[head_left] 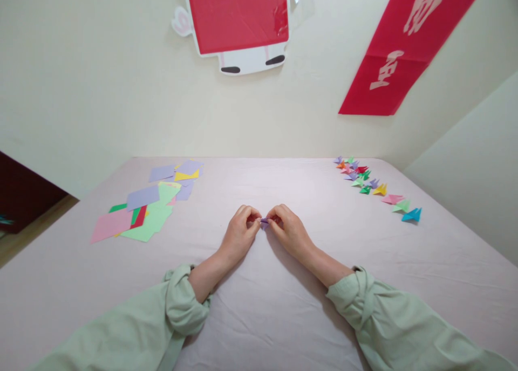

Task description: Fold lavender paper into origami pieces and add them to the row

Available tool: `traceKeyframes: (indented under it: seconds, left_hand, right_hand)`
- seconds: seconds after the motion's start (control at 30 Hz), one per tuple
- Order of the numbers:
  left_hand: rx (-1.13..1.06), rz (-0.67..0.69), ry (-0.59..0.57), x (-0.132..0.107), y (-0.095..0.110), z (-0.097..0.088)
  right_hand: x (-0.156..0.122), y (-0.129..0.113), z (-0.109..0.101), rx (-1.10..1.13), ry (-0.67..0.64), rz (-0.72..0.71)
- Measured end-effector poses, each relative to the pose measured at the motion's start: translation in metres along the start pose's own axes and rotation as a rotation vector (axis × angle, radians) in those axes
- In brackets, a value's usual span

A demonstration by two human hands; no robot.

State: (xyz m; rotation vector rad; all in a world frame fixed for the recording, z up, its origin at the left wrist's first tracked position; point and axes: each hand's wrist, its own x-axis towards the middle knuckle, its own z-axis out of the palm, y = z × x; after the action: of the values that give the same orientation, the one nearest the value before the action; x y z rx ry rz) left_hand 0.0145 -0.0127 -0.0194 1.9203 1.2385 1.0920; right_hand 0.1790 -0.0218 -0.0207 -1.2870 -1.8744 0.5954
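Note:
A small folded piece of purple paper (264, 221) rests on the pale pink table cover (259, 317) at the centre. My left hand (239, 235) pinches its left end with curled fingers. My right hand (288, 232) pinches its right end the same way. Most of the paper is hidden between my fingertips. Both forearms wear pale green sleeves rolled up at the wrist.
Flat coloured paper sheets (141, 212) lie spread at the left, in pink, green, purple, yellow and red. Several small folded paper figures (366, 181) run in a row at the far right, ending with a blue one (411, 215). Red posters hang on the wall behind.

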Motion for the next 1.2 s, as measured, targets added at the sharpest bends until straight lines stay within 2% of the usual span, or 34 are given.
traceKeyframes:
  seconds: [0.27,0.5,0.73,0.93,1.2]
  left_hand:
    - [0.035,0.011,-0.054,-0.0001,-0.0011,0.0011]
    - [0.089,-0.014,-0.076,-0.0012,-0.0035,0.0003]
    - [0.057,-0.005,-0.072,-0.0022,-0.0036,-0.0006]
    - [0.063,0.007,-0.074,-0.0018,-0.0020,-0.0004]
    - [0.051,-0.017,-0.062,-0.0007,-0.0040,-0.0005]
  right_hand:
    - [-0.0007,0.0002,0.0010,-0.038,0.001,-0.050]
    - [-0.0009,0.0032,0.0002,-0.052,-0.027,-0.018]
    - [-0.0002,0.0064,-0.0010,0.036,0.088,0.028]
    - [0.0000,-0.0004,-0.0008,0.021,-0.012,-0.001]
    - [0.0008,0.0033,0.0000,0.016,0.015,0.029]
